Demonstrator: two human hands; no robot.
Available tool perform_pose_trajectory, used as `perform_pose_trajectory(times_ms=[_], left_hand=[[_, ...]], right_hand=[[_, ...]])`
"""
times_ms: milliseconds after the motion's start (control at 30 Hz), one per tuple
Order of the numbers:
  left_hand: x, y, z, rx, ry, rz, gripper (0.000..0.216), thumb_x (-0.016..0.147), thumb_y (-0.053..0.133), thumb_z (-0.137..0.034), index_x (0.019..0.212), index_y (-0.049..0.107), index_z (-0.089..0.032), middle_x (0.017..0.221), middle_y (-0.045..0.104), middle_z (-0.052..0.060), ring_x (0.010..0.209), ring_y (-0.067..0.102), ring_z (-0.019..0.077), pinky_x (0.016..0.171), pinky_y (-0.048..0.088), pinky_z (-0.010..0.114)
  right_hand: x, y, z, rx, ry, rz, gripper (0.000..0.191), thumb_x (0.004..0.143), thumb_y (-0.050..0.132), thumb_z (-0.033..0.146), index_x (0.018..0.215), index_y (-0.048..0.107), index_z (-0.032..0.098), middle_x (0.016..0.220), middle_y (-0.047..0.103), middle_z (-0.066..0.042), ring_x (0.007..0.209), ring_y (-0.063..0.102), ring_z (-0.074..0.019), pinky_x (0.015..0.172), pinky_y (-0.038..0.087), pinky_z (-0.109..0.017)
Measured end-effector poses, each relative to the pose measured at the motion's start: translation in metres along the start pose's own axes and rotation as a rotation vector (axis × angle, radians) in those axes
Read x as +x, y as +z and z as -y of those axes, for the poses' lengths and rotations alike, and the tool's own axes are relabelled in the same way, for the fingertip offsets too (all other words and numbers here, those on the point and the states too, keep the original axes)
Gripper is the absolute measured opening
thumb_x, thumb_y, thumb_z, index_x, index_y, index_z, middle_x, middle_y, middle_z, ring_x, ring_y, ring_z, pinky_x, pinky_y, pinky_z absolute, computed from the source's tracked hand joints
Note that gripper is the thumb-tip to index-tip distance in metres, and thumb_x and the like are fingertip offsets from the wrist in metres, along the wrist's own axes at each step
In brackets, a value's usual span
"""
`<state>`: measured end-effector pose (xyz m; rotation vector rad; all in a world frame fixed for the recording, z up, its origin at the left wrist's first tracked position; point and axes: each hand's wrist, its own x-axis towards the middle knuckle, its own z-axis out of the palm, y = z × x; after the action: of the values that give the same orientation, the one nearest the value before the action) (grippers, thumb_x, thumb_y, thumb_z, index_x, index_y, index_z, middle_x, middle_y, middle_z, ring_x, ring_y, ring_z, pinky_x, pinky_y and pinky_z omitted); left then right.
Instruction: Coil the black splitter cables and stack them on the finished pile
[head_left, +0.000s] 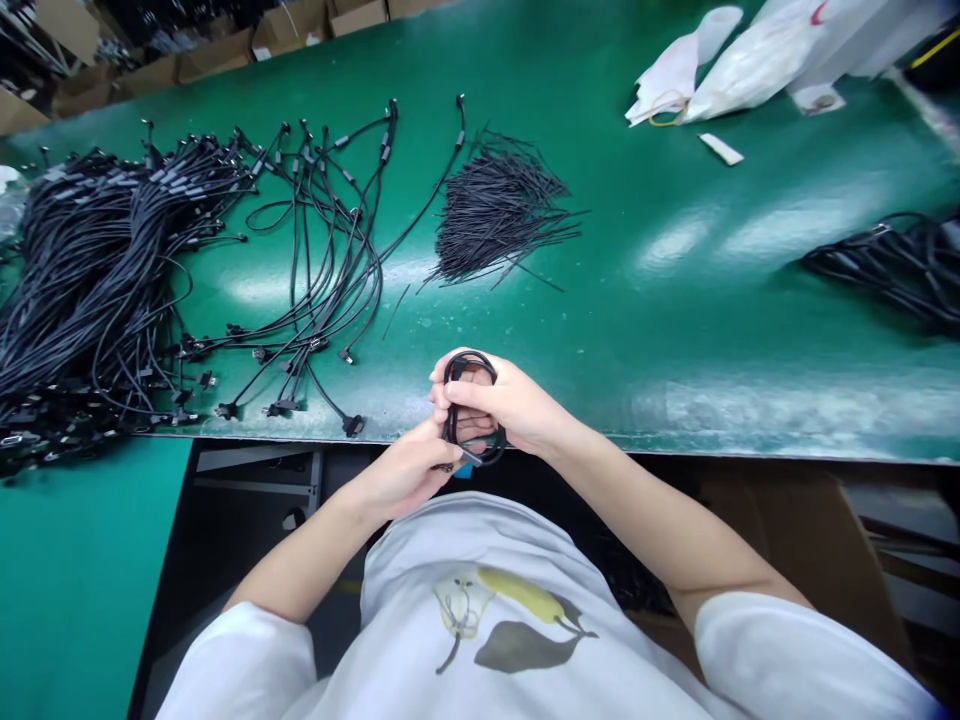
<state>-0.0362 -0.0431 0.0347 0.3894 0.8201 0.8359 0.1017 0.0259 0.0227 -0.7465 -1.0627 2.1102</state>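
Note:
A black cable wound into a small coil (471,368) sits between my two hands at the near edge of the green table (675,300). My right hand (517,405) wraps its fingers around the coil from the right. My left hand (409,468) pinches the coil's lower end from below, near a small connector tip. Just beyond my hands lies a fan of loose black cables with connectors (322,250). Further back is a pile of thin black ties (499,205).
A big heap of black cables (90,270) covers the table's left side. Another cable bundle (892,265) lies at the right. White plastic bags (750,55) sit at the far right. Cardboard boxes (217,50) line the far edge. A brown box (810,540) stands under the table.

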Motion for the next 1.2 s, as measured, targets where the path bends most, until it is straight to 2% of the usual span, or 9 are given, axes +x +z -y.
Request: perform_pose_trajectory(times_ms=[133, 267, 367, 500, 633, 733, 933, 1100, 1200], left_hand=[[0.005, 0.003, 0.011, 0.039, 0.035, -0.058, 0.06, 0.059, 0.057, -0.001, 0.116, 0.063, -0.02, 0.116, 0.067, 0.004, 0.119, 0.053, 0.0219, 0.105, 0.034, 0.034], [0.019, 0.006, 0.02, 0.122, 0.172, -0.187, 0.056, 0.066, 0.062, -0.005, 0.12, 0.059, -0.022, 0.102, 0.068, 0.002, 0.112, 0.056, 0.0197, 0.1, 0.038, 0.032], [0.023, 0.003, 0.016, 0.179, 0.125, -0.072, 0.042, 0.067, 0.066, -0.01, 0.109, 0.063, -0.019, 0.093, 0.069, 0.004, 0.101, 0.06, 0.021, 0.092, 0.044, 0.033], [0.017, -0.004, 0.003, 0.228, -0.049, 0.169, 0.031, 0.066, 0.067, -0.01, 0.097, 0.067, -0.016, 0.094, 0.071, 0.009, 0.091, 0.065, 0.0225, 0.086, 0.047, 0.036], [0.012, -0.005, -0.003, 0.119, -0.225, 0.292, 0.04, 0.065, 0.068, -0.011, 0.105, 0.067, -0.013, 0.1, 0.07, 0.013, 0.094, 0.065, 0.0242, 0.091, 0.046, 0.039], [0.013, -0.001, 0.001, -0.017, -0.21, 0.317, 0.046, 0.065, 0.066, -0.01, 0.111, 0.065, -0.014, 0.1, 0.067, 0.01, 0.094, 0.064, 0.0224, 0.094, 0.047, 0.042], [0.013, 0.011, 0.009, -0.095, -0.179, 0.35, 0.042, 0.066, 0.069, -0.009, 0.107, 0.062, -0.016, 0.101, 0.061, 0.008, 0.104, 0.06, 0.0269, 0.096, 0.045, 0.054], [0.016, 0.015, 0.008, 0.001, -0.197, 0.197, 0.046, 0.058, 0.068, -0.002, 0.101, 0.06, -0.018, 0.09, 0.054, 0.003, 0.081, 0.054, 0.0128, 0.072, 0.046, 0.027], [0.02, 0.017, 0.012, 0.098, -0.133, 0.108, 0.042, 0.058, 0.069, -0.002, 0.096, 0.061, -0.018, 0.084, 0.051, 0.001, 0.075, 0.048, 0.0104, 0.065, 0.039, 0.023]], right_hand=[[-0.001, 0.01, -0.003, -0.196, -0.129, -0.015, 0.016, 0.08, 0.067, 0.029, 0.088, 0.06, 0.017, 0.072, 0.063, 0.0, 0.067, 0.059, -0.0115, 0.064, 0.049, -0.023], [0.0, 0.025, -0.003, -0.124, -0.253, -0.192, 0.015, 0.081, 0.066, 0.031, 0.087, 0.06, 0.019, 0.069, 0.058, 0.003, 0.065, 0.056, -0.0091, 0.072, 0.051, -0.025], [-0.002, 0.028, 0.002, -0.049, -0.241, -0.189, 0.023, 0.079, 0.07, 0.038, 0.086, 0.057, 0.019, 0.062, 0.053, 0.006, 0.055, 0.052, -0.0075, 0.07, 0.053, -0.027], [-0.005, 0.013, 0.011, -0.171, -0.173, -0.016, 0.03, 0.079, 0.07, 0.044, 0.083, 0.056, 0.018, 0.06, 0.055, 0.005, 0.05, 0.052, -0.0083, 0.058, 0.051, -0.024], [0.0, -0.005, 0.009, -0.069, -0.085, 0.169, 0.041, 0.076, 0.069, 0.055, 0.084, 0.056, 0.018, 0.064, 0.056, 0.005, 0.056, 0.057, -0.0088, 0.077, 0.054, -0.032], [0.003, -0.009, 0.005, 0.049, -0.065, 0.13, 0.045, 0.074, 0.069, 0.06, 0.082, 0.055, 0.018, 0.064, 0.053, 0.007, 0.055, 0.056, -0.0068, 0.09, 0.052, -0.035], [-0.003, -0.01, 0.007, 0.069, -0.047, 0.134, 0.043, 0.076, 0.068, 0.058, 0.084, 0.055, 0.018, 0.063, 0.054, 0.006, 0.053, 0.056, -0.0077, 0.075, 0.056, -0.031], [-0.005, -0.017, 0.013, -0.004, -0.017, 0.112, 0.044, 0.076, 0.067, 0.06, 0.082, 0.056, 0.018, 0.063, 0.057, 0.002, 0.054, 0.057, -0.0101, 0.042, 0.043, -0.018], [-0.004, -0.02, 0.017, -0.042, 0.082, 0.068, 0.042, 0.077, 0.067, 0.057, 0.077, 0.055, 0.017, 0.063, 0.057, 0.0, 0.049, 0.054, -0.01, 0.031, 0.029, -0.015]])
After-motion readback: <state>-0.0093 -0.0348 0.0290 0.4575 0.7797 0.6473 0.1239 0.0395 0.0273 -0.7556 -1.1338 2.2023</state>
